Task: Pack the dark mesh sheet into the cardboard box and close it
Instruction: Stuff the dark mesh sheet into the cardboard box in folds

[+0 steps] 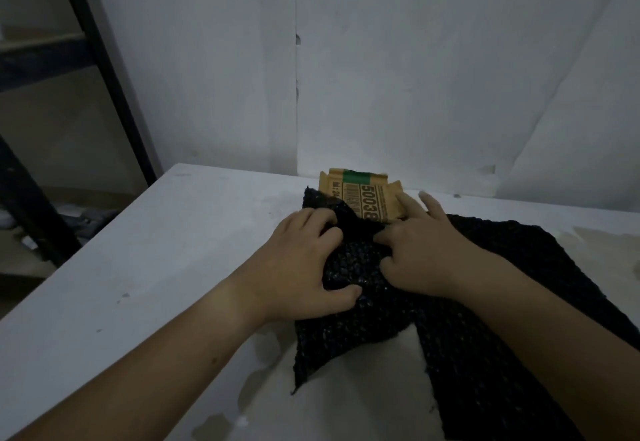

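Here the dark mesh sheet [460, 354] lies bunched on the white table [138, 284], its middle gathered under both hands and its loose ends trailing toward the person. The left hand [304, 264] presses on the bunch with fingers curled into the mesh and thumb on top. Just beside it, the right hand [419, 250] grips the mesh, index finger stretched onto the cardboard box [360, 194] just beyond the fingertips, a flap standing up

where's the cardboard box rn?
Head view: the cardboard box sits at the table's far edge by the wall, just beyond both hands, its near side partly covered by the dark mesh sheet.
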`<state>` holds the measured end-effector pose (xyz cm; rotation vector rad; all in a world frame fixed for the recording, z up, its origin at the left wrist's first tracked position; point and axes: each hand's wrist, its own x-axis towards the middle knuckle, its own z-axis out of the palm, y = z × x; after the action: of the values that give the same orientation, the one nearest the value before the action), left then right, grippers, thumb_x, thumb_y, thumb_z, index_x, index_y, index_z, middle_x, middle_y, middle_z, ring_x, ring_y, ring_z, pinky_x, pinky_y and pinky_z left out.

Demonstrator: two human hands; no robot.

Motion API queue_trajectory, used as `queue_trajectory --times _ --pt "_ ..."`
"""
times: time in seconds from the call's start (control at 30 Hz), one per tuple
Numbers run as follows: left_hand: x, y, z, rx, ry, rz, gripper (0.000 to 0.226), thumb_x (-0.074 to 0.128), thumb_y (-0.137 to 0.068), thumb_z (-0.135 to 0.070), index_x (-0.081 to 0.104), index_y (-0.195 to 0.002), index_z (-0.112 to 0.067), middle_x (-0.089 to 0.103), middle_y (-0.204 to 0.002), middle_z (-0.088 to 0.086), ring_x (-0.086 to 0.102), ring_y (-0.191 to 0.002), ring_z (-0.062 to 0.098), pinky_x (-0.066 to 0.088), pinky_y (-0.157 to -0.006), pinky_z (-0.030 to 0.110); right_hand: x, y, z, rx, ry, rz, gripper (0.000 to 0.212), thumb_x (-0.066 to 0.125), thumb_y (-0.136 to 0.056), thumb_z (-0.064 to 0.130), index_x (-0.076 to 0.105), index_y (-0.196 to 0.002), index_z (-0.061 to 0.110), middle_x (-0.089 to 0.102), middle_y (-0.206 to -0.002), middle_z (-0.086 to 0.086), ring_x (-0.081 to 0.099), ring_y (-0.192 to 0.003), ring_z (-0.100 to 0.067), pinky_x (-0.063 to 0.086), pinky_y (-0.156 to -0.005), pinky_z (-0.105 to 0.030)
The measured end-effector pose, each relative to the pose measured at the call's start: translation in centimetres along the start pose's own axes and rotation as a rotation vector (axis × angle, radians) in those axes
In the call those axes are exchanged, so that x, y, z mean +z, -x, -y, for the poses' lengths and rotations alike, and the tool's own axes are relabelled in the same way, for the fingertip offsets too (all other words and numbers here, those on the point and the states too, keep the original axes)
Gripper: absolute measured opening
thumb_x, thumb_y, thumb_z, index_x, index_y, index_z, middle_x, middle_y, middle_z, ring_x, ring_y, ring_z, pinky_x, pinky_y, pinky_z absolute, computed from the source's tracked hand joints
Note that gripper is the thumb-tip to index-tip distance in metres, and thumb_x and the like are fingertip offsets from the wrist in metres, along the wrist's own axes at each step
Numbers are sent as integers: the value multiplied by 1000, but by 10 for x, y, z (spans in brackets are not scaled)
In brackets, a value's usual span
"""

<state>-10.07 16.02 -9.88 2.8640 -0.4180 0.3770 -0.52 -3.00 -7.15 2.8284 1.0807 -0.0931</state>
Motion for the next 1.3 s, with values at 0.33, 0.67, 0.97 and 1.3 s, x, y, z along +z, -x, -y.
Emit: queue_trajectory --times 0.33,0.67,0.97,1.3 --pt "1 -4 -2 -60 -70 26 66 47 -76 -74 54 -118 -24 26 -162 -2 8 -154 23 -2 -122 49 -1 -21 10 84 1 262 58 30 -89 39 44 -143 23 14 -162 -9 -25 -146 -27 -24 -111 -55" --pt "-5 -4 -7 -29 -142 -2 65 47 -74 -76 56 -112 -25 53 -121 -12 30 -141 14 12 -115 39 7 11 1 -4 -116 -328 43 51 -82 35 60 -123 33 59 -132 -3 25 -139 -24 10 -116 -39" --pt "-7 -3 19 -210 568 -57 45 55 -99 -35 39 -130 -64 54 -129 -35 47 -118 -19 35 -90 -1 22 -6 -1 4 -239 -98 56 33 -89 37 36 -145 41 31 -157 -1 -2 -148 -26 -11 -117 -46" --pt "-15 -24 7 -112 -25 4 39 46 -93 -27 67 -126 -30 61 -125 -17 44 -128 8 14 -115 37 23 -5 -1 -33 -268 -71 55 29 -90 36 38 -144 37 34 -156 0 -4 -148 -29 -11 -118 -48"
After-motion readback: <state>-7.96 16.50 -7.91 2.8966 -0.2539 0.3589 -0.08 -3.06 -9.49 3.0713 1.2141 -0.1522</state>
